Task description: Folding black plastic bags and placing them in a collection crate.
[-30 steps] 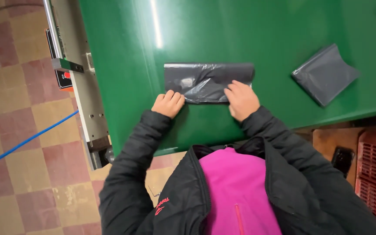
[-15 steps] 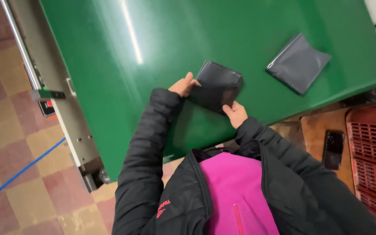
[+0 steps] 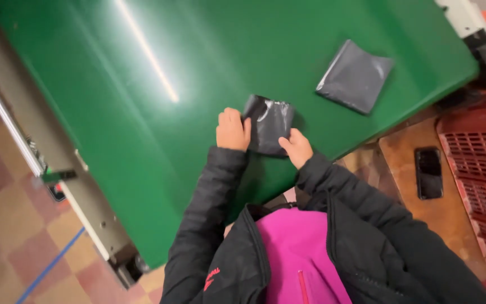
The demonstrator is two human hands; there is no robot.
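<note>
Folded dark grey plastic bag [image 3: 269,124] lies on the green table [image 3: 142,141], close to its near edge. Her left hand [image 3: 232,130] presses against the bag's left side, fingers curled; the right hand [image 3: 296,147] pinches the lower right corner. A second flat grey bag [image 3: 355,76] rests well apart, further right. Beside the table, a black phone [image 3: 428,172] sits on a brown board [image 3: 423,219].
</note>
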